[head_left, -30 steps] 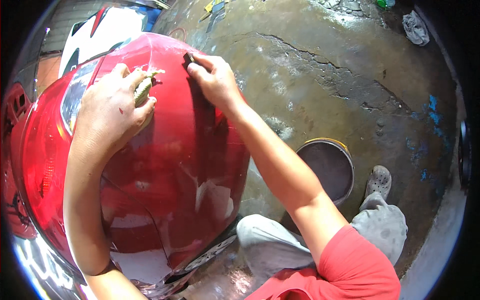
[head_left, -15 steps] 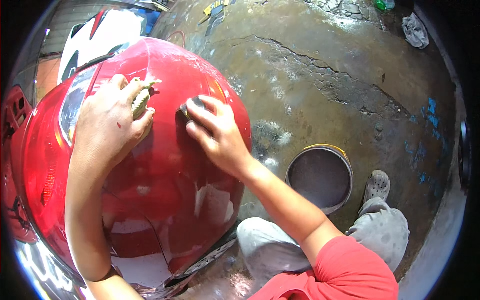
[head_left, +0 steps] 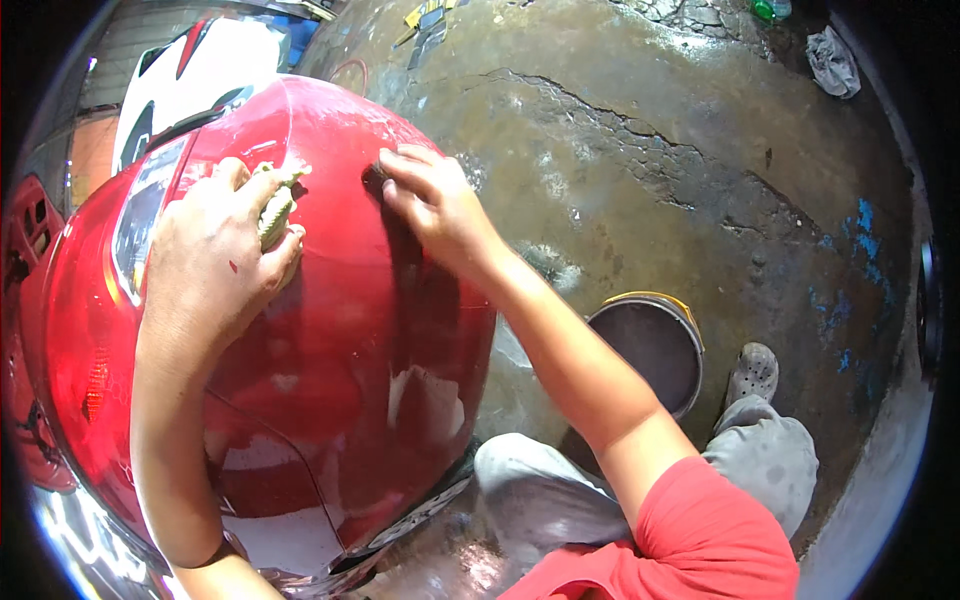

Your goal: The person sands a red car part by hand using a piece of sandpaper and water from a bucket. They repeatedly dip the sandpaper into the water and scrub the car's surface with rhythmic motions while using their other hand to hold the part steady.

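A glossy red car bumper [head_left: 320, 330] curves below both arms, with a tail light [head_left: 95, 330] along its left side. My left hand [head_left: 215, 230] rests on its upper part, fingers curled round a crumpled pale yellow-green cloth [head_left: 276, 215]. To the right of it, my right hand [head_left: 432, 200] grips a small dark pad [head_left: 374, 181] and presses it against the red paint. Much of the pad is hidden under the fingers, so its exact kind cannot be made out.
On the wet, cracked concrete floor at right stands a bucket [head_left: 655, 297] of dark liquid, partly behind my right forearm. A white car [head_left: 245, 55] is beyond the bumper. A crumpled grey bag [head_left: 832, 62] lies far right, by a wall. My clog [head_left: 753, 372] is beside the bucket.
My right hand has slid the dark pad a little farther away over the red surface. The left hand stays nearly in place with the cloth.
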`<action>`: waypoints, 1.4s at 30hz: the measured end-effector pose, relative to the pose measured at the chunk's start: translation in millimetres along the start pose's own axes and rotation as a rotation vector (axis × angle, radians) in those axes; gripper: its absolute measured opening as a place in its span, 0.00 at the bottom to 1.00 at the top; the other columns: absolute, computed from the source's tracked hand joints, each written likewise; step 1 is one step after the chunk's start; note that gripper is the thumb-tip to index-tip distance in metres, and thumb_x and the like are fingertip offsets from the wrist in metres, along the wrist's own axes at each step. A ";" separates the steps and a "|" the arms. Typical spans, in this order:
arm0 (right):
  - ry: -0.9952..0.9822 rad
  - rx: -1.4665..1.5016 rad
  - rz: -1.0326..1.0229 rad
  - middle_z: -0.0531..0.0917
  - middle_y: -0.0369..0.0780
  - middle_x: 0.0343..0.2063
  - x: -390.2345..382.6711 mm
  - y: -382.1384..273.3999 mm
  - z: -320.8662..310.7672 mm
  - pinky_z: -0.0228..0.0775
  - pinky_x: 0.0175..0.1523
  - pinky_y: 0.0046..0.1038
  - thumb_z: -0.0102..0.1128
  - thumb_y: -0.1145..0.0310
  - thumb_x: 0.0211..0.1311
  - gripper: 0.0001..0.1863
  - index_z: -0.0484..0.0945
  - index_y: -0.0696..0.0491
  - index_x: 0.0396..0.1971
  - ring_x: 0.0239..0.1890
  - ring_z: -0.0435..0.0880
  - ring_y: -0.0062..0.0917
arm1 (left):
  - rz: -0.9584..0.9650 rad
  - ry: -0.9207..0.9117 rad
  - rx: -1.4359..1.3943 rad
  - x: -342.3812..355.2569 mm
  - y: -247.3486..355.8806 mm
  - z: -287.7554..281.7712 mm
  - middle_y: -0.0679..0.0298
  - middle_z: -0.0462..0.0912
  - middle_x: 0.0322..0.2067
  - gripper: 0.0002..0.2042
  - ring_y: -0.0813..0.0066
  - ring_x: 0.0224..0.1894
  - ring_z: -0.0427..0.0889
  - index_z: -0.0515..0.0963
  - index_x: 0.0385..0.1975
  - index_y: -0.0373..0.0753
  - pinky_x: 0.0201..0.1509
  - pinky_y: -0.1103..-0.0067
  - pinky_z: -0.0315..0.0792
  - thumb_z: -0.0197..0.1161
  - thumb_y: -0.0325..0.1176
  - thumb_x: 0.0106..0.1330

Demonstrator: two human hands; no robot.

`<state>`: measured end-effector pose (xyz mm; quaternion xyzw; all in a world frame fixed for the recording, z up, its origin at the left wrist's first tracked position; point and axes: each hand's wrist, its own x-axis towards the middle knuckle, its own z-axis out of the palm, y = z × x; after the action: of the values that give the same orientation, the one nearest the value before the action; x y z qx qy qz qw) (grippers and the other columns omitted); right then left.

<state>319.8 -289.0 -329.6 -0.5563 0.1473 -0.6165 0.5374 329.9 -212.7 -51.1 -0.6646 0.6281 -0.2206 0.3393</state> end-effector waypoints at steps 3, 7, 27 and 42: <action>-0.059 0.149 0.224 0.85 0.52 0.56 39.3 28.2 12.7 0.71 0.68 0.42 0.67 0.70 0.66 0.20 0.85 0.55 0.57 0.59 0.82 0.51 | 0.018 0.004 0.011 4.6 0.4 -2.6 0.52 0.83 0.47 0.22 0.49 0.46 0.86 0.83 0.56 0.40 0.53 0.60 0.79 0.70 0.43 0.65; 0.047 -0.014 0.009 0.82 0.53 0.60 -46.2 -25.6 17.6 0.68 0.69 0.49 0.72 0.72 0.62 0.24 0.84 0.50 0.60 0.61 0.79 0.52 | -0.012 -0.026 0.018 -1.2 -7.1 -1.5 0.52 0.83 0.48 0.23 0.49 0.48 0.85 0.83 0.57 0.40 0.54 0.60 0.78 0.70 0.43 0.65; 0.061 0.069 0.197 0.85 0.55 0.57 14.7 -24.2 26.7 0.73 0.65 0.51 0.69 0.68 0.66 0.22 0.81 0.58 0.58 0.61 0.81 0.53 | -0.023 -0.004 -0.020 3.9 -0.4 4.2 0.52 0.84 0.53 0.21 0.50 0.53 0.85 0.84 0.54 0.39 0.59 0.60 0.77 0.70 0.42 0.65; 0.150 0.026 -0.063 0.85 0.52 0.53 -20.9 -57.6 27.0 0.76 0.63 0.47 0.67 0.66 0.69 0.17 0.85 0.54 0.54 0.55 0.84 0.52 | 0.038 0.119 0.028 11.2 3.5 16.9 0.57 0.86 0.41 0.13 0.54 0.46 0.86 0.83 0.43 0.39 0.53 0.61 0.78 0.70 0.37 0.62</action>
<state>309.8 -238.7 -286.5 -0.5058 0.1615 -0.6749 0.5124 340.9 -220.7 -66.4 -0.6336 0.6564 -0.2622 0.3145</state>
